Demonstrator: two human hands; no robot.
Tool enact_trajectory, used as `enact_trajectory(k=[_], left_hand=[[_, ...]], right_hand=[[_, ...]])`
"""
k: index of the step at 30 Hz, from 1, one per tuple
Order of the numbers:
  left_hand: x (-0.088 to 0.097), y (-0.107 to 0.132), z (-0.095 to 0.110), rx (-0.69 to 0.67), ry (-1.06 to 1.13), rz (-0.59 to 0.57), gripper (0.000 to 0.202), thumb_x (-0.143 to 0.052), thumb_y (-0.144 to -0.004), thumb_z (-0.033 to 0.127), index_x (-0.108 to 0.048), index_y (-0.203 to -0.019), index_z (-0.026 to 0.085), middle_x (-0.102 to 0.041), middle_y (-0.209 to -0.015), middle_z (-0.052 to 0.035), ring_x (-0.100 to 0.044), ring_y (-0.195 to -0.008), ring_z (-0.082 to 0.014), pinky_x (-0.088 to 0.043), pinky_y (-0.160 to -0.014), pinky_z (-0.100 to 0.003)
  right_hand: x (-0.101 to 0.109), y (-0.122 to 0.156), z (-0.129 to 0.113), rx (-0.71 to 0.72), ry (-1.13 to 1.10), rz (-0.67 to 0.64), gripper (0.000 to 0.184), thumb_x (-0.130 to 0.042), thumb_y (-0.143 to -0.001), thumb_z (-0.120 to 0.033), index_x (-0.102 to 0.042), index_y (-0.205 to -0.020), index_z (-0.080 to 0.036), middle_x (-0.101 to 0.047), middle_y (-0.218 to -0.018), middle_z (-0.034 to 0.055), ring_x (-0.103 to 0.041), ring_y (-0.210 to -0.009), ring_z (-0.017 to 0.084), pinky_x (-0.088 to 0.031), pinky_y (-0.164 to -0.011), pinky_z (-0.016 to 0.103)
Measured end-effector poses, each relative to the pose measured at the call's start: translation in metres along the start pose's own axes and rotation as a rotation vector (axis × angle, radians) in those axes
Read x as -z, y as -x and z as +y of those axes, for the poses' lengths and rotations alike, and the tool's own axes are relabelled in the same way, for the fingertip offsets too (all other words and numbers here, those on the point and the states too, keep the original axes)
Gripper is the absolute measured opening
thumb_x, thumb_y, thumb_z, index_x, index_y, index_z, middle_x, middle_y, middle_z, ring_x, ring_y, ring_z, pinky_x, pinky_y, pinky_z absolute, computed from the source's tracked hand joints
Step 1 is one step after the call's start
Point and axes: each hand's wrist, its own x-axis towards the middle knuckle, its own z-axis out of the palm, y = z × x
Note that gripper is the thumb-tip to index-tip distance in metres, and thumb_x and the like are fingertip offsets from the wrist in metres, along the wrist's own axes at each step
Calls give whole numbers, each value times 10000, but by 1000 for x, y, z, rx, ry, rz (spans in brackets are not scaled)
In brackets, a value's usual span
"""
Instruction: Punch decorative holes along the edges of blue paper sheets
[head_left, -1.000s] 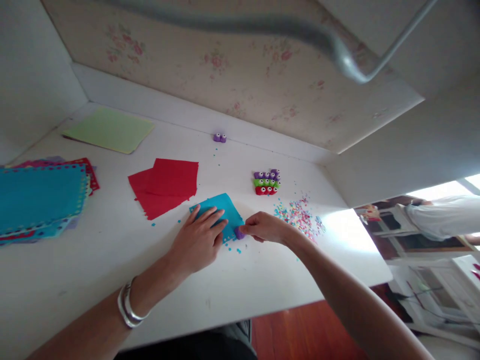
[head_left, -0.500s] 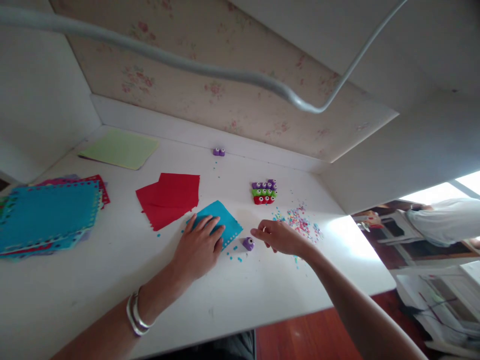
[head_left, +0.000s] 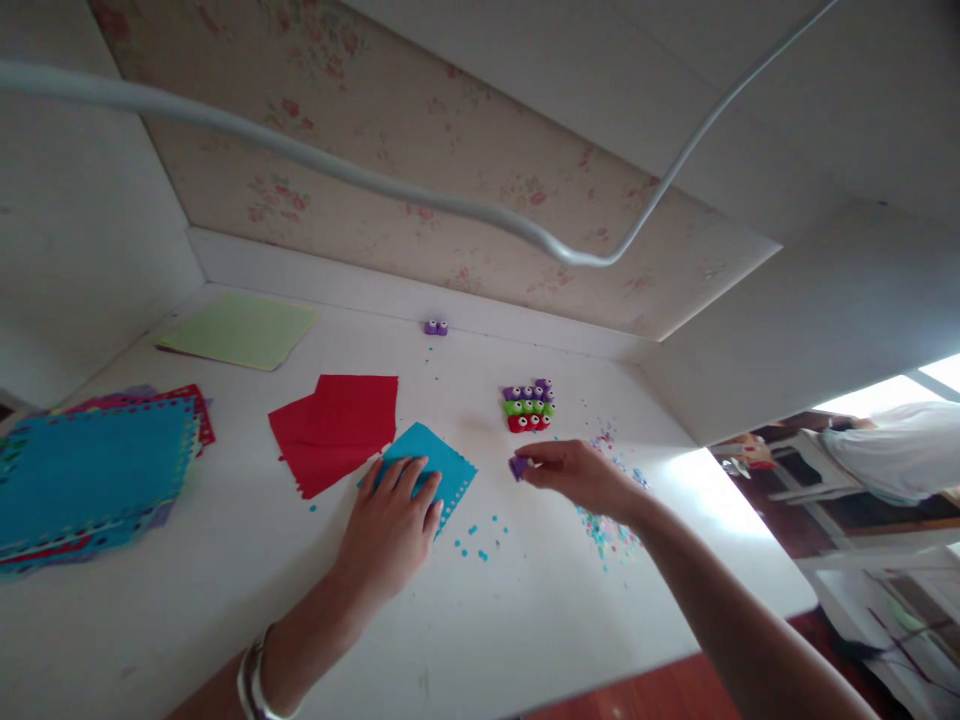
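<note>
My left hand [head_left: 391, 530] lies flat with fingers spread on a blue paper sheet [head_left: 442, 455], which has a row of small punched holes along its right edge. A small purple paper punch [head_left: 517, 467] with an eye-like button is pinched between the thumb and fingers of my right hand [head_left: 589, 482]. It is just above or on the table, right of the blue sheet; contact is unclear. Beyond it stand rows of similar punches, with red [head_left: 523, 424], green [head_left: 529, 408] and purple [head_left: 527, 393] ones side by side. Loose blue confetti [head_left: 472, 541] lies below the sheet.
Red paper sheets [head_left: 337, 430] lie left of the blue one. A stack of punched coloured sheets [head_left: 97, 470] and pale green paper [head_left: 240, 330] are farther left. Two purple punches [head_left: 436, 328] stand near the back wall. Mixed confetti [head_left: 611, 535] is scattered at right.
My right hand has taken hold of the purple punch, which stood on the table beside the blue sheet, and moved it away and slightly right. My left hand stays on the blue sheet.
</note>
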Motion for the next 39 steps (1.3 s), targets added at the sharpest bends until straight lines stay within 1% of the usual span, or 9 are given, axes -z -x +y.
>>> enact_trajectory(k=[2, 5, 7, 10, 17, 22, 26, 34, 39], left_hand=[[0, 0, 0, 2, 4, 6, 297, -494, -943, 300, -663, -1173, 216, -619, -1290, -111, -542, -1194, -304, -322, -1100, -546], [0, 0, 0, 5, 14, 13, 296, -504, -938, 295, -663, -1173, 213, -620, -1284, -113, -546, -1185, -302, -323, -1102, -544], [0, 0, 0, 8, 20, 15, 292, -507, -936, 289, -664, -1171, 214, -623, -1278, -109, -548, -1181, -299, -323, -1105, -542], [0, -1, -1, 13, 26, 19, 290, -513, -932, 287, -663, -1172, 227, -629, -1268, -97, -551, -1178, -293, -332, -1102, -536], [-2, -3, -4, 13, 24, 56, 276, -543, -914, 301, -665, -1156, 250, -647, -1233, -80, -564, -1149, -279, -352, -1091, -520], [-3, -2, -5, 16, 44, 33, 289, -516, -929, 311, -660, -1170, 239, -634, -1264, -92, -552, -1168, -293, -336, -1095, -540], [-4, -2, -5, 24, 50, 7, 302, -499, -939, 310, -658, -1181, 226, -624, -1282, -97, -543, -1186, -301, -317, -1104, -557], [-4, 0, -4, 39, 54, 14, 299, -502, -941, 314, -650, -1192, 248, -620, -1281, -87, -541, -1185, -292, -320, -1108, -547], [-3, -3, -5, 46, 46, 51, 272, -506, -939, 298, -667, -1152, 244, -638, -1241, -79, -562, -1148, -273, -357, -1080, -510]], right_hand=[[24, -22, 7, 7, 16, 133, 368, -602, -850, -339, -668, -1201, -249, -753, -997, 18, -689, -874, 180, -526, -771, 300], [58, -61, 15, -63, 387, 349, 375, -545, -895, -316, -622, -1253, -235, -743, -1063, 25, -690, -934, 161, -513, -805, 253], [76, -87, 20, -97, 514, 402, 356, -540, -901, -315, -636, -1230, -217, -742, -1067, 47, -686, -965, 179, -498, -825, 254], [89, -118, 29, -124, 638, 390, 316, -550, -894, -318, -684, -1160, -213, -740, -1080, 64, -674, -990, 212, -478, -843, 272], [92, -154, 51, -170, 866, 253, 345, -529, -888, -261, -713, -1180, -253, -702, -1208, 56, -634, -1096, 235, -461, -900, 293], [98, -157, 56, -177, 948, 164, 359, -491, -894, -220, -736, -1156, -247, -706, -1202, 62, -639, -1108, 251, -456, -944, 318], [99, -155, 55, -173, 966, 149, 352, -482, -913, -241, -737, -1157, -248, -710, -1192, 59, -633, -1128, 252, -444, -967, 319], [100, -167, 30, -155, 892, 301, 423, -367, -977, -247, -620, -1309, -178, -654, -1283, 112, -619, -1153, 257, -442, -970, 338], [61, -209, -1, -13, 782, 290, 410, -418, -971, -241, -580, -1343, -182, -624, -1328, 100, -590, -1194, 226, -409, -1025, 308]])
